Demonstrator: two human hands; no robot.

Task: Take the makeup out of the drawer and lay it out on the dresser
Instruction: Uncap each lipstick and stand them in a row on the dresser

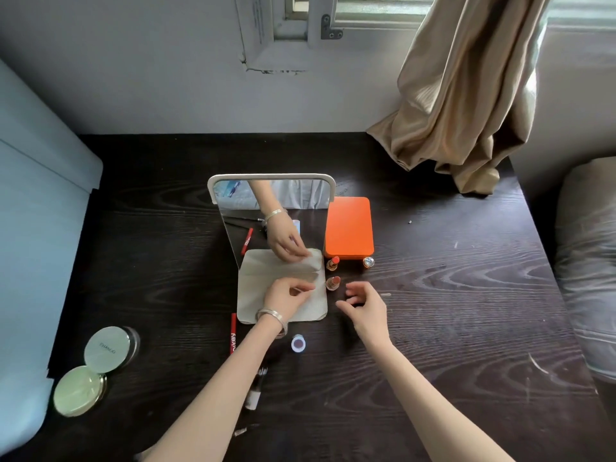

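The left hand (287, 296), bangle at the wrist, rests over the beige base (266, 305) of a standing mirror (271, 208). Its fingers are loosely curled with the fingertips drawn together; whether they pinch anything cannot be told. The right hand (363, 303) hovers just above the dark dresser top (450, 295), fingers relaxed and slightly bent, holding nothing.

Between the two hands, just beyond the fingertips, an uncapped lipstick (332, 283) stands upright at the edge of the base. A second uncapped lipstick (332, 263) stands farther out, beside an orange case (348, 226); a small shiny cap (368, 262) sits at the case's near right corner.

Behind the left wrist lie a red pencil (233, 333) and a small round pot (298, 343). A dark tube (255, 390) lies beside the left forearm. Well left of the left arm, a green compact (95, 370) lies open.
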